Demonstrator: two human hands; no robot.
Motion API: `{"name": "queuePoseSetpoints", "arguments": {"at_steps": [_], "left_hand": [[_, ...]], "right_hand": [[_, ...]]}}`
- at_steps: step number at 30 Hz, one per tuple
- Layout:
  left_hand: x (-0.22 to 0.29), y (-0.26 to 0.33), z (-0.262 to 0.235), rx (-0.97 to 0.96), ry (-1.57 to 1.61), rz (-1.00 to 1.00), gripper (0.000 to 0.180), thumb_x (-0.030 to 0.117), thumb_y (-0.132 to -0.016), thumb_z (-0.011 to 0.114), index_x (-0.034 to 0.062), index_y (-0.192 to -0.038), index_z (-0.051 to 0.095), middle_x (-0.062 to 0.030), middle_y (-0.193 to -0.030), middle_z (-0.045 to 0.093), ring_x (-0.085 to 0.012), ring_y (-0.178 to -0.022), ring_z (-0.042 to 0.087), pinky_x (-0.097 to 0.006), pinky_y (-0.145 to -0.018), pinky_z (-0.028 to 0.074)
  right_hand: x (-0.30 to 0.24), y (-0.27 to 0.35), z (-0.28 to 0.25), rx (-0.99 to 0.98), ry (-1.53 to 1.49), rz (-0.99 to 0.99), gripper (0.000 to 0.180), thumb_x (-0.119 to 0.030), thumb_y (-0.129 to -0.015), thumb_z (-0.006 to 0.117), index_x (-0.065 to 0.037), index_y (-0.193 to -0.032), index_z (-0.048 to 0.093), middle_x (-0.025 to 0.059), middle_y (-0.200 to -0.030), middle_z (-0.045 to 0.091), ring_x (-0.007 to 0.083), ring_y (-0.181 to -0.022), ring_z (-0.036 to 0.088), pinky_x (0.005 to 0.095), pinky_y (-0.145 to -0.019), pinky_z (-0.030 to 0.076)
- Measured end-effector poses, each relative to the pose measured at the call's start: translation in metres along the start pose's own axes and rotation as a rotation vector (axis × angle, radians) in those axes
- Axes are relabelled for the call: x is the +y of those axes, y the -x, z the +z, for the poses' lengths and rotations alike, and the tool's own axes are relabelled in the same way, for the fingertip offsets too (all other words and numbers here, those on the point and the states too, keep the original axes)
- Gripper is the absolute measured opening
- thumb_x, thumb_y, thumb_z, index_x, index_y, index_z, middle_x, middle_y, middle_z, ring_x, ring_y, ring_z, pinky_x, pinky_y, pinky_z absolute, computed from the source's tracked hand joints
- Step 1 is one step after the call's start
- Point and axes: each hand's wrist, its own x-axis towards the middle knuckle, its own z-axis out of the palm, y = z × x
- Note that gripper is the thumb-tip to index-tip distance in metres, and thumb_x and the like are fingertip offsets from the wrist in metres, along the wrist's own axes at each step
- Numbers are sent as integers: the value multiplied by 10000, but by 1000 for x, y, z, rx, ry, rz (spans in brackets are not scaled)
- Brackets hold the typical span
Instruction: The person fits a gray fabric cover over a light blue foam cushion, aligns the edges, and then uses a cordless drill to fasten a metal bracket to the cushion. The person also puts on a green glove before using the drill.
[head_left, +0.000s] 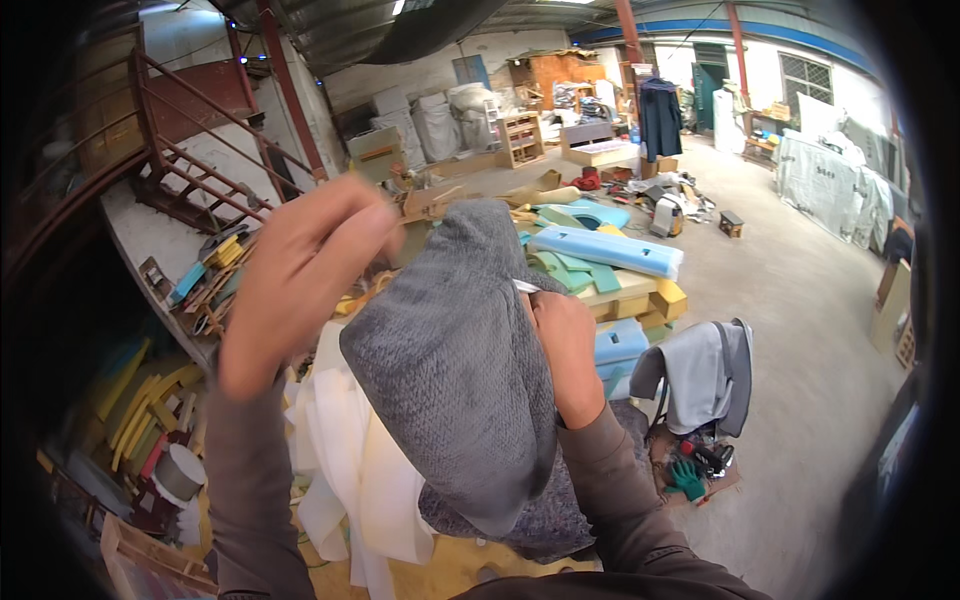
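white wrapped bundles against far wall

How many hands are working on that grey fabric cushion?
2. The left hand is raised beside the grey cushion's upper left; the right hand presses its right edge, holding something small and pale. No other hands show.

A grey, nubby-textured fabric cover hangs upright, stretched into a tall rounded shape with its top highest and its lower end drooping over white foam sheets, which lie crumpled just left of and beneath it.
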Motion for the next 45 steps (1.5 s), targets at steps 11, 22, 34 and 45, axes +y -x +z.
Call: {"name": "queuePoseSetpoints", "arguments": {"at_steps": [11,22,34,45], "left_hand": [[-179,-95,109,-227,374,-3,632,557,-1152,608,-10,-1425,664,-172,-1297,734,-259,-1245,683,-403,-1123,507],[-136,-41,165,348,602,145,667,502,-1227,432,-33,-1625,460,-155,-1497,595,-252,-1406,591,-368,-1243,449],[-104,-56,211,311,1158,-130,788,642,-1212,242,50,-1698,425,-186,-1620,543,-299,-1451,597,-421,-1330,380],[-70,-51,216,470,619,610,721,597,-1216,192,94,-944,631,-108,-973,674,-297,-1018,631,-550,-1145,405]], "right_hand": [[9,35,31,-26,-1078,217,527,-170,-1023,725,26,-1497,605,233,-1406,664,387,-1370,590,461,-1150,477],[17,-14,-11,-223,-571,-118,563,-158,-1041,755,37,-1536,570,164,-1492,637,291,-1328,646,430,-1135,523],[95,-23,-12,-715,-1029,232,641,-133,-1094,705,-10,-1667,446,154,-1643,524,253,-1448,570,410,-1206,495],[122,27,10,-535,-932,-123,520,-119,-1060,704,31,-1543,580,191,-1460,662,300,-1288,673,408,-1097,548]]}}
